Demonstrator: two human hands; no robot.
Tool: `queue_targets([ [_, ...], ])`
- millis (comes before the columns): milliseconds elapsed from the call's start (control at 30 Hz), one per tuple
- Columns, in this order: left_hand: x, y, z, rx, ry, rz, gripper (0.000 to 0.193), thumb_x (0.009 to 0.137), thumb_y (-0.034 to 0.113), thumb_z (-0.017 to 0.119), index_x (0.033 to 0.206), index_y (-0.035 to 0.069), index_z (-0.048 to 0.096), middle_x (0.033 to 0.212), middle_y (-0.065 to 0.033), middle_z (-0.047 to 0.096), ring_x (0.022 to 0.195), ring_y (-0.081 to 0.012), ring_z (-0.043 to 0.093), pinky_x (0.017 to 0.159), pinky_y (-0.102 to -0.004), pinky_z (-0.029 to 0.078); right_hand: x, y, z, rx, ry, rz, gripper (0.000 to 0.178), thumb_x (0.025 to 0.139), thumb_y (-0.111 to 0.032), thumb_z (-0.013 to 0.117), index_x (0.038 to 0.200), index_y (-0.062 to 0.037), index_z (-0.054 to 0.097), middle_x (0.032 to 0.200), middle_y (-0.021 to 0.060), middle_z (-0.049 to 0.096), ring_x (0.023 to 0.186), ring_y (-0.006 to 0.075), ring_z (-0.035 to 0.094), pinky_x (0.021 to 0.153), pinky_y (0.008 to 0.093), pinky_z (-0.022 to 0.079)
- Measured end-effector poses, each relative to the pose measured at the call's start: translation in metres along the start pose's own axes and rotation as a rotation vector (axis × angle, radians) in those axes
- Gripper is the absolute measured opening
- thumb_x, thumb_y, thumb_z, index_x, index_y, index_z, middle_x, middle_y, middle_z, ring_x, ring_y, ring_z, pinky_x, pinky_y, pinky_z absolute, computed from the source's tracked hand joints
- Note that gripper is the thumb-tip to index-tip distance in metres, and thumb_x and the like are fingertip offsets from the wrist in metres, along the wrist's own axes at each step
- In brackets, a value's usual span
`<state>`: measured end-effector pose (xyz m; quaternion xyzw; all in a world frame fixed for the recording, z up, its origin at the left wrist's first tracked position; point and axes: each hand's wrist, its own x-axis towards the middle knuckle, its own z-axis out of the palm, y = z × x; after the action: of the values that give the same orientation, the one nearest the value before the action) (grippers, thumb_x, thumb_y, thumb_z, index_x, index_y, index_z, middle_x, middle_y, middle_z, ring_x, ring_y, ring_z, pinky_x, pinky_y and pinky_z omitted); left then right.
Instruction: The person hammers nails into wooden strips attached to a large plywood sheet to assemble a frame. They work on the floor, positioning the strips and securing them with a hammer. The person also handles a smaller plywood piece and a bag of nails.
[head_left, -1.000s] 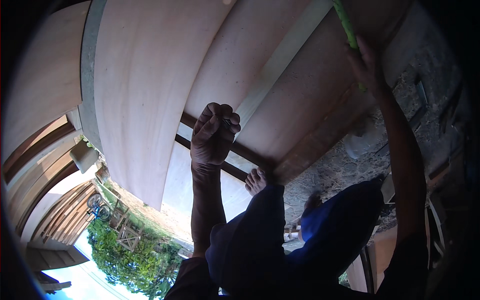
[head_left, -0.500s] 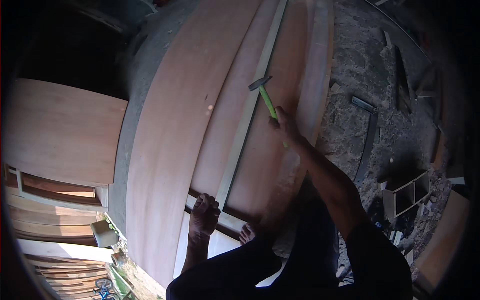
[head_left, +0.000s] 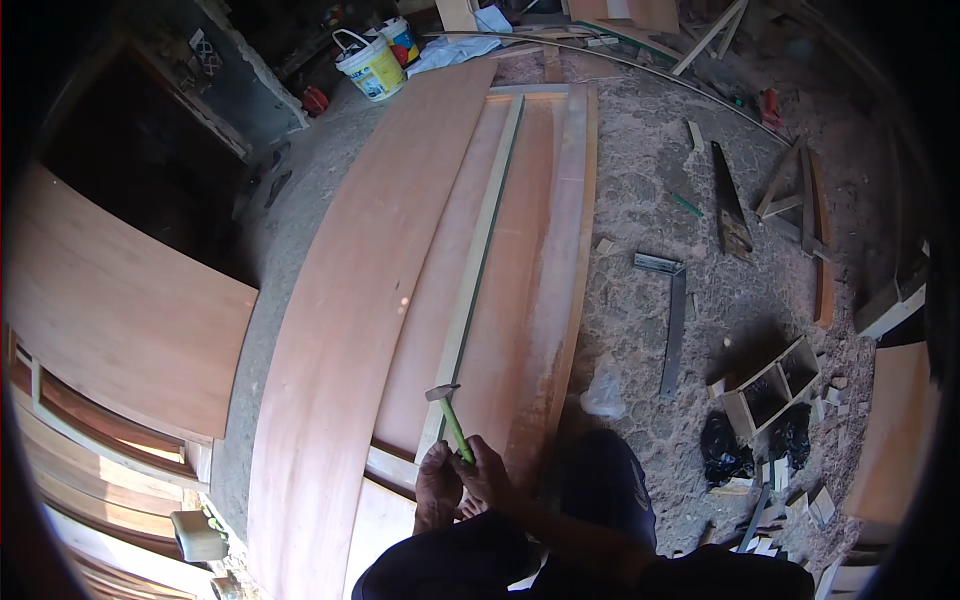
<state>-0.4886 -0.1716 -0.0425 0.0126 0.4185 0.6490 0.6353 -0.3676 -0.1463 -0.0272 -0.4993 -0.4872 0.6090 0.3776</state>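
Note:
My right hand (head_left: pixel 484 474) grips the green handle of a hammer (head_left: pixel 455 428), close in front of my body. The metal head lies over the near part of a long, pale wooden strip (head_left: pixel 485 225). Right beside it, my left hand (head_left: pixel 436 484) is closed with fingers pinched together near the strip's near end; whatever they hold is too small to make out. The strip runs lengthwise over a framed reddish wooden panel (head_left: pixel 512 270). To the left, a long plywood sheet (head_left: pixel 345 300) overlaps the panel. My bare foot shows partly behind my hands.
On the rough floor at right lie a try square (head_left: pixel 675 320), a handsaw (head_left: pixel 730 205) and a small wooden box frame (head_left: pixel 772 385), with black plastic bags and offcuts near it. A paint bucket (head_left: pixel 370 68) stands beyond the sheet. More boards (head_left: pixel 130 300) lie at left.
My right hand has brought the hammer back toward me, down next to my left hand. My left hand has shifted slightly nearer my body. The view now takes in more of the far floor.

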Motion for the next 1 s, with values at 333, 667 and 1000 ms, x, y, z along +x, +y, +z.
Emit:
queue_targets([
  [333,0.016,-0.018,-0.038,0.066,-0.048,-0.229,0.019,0.103,0.023,0.054,0.100,0.006,0.063,0.086,-0.0078,0.069,0.071,-0.0219,0.064,0.069,-0.0374,0.055,0.012,0.028,-0.024,0.204,-0.123,0.164,0.018,0.089,-0.007,0.069,0.094,-0.0029,0.052,0.073,0.0034,0.057,0.063,0.0098,0.058,0.050,0.0292,0.048],
  [667,0.039,0.033,-0.076,0.338,-0.009,-0.141,0.014,0.104,0.014,0.049,0.108,0.005,0.059,0.093,-0.0084,0.065,0.074,-0.0213,0.064,0.071,-0.0342,0.056,0.008,0.026,0.014,-0.074,0.090,0.285,0.020,0.087,-0.012,0.064,0.099,-0.0017,0.051,0.077,0.0158,0.064,0.070,0.0274,0.068,0.064,0.0404,0.054],
  [1000,0.052,0.036,0.028,1.483,-0.508,-0.073,0.011,0.091,0.005,0.063,0.100,-0.002,0.065,0.095,-0.0136,0.067,0.087,-0.0246,0.069,0.074,-0.0361,0.055,0.028,0.079,0.001,0.063,0.217,0.127,0.017,0.092,-0.012,0.061,0.097,-0.0024,0.048,0.074,0.0098,0.058,0.059,0.0176,0.060,0.052,0.0339,0.050],
])
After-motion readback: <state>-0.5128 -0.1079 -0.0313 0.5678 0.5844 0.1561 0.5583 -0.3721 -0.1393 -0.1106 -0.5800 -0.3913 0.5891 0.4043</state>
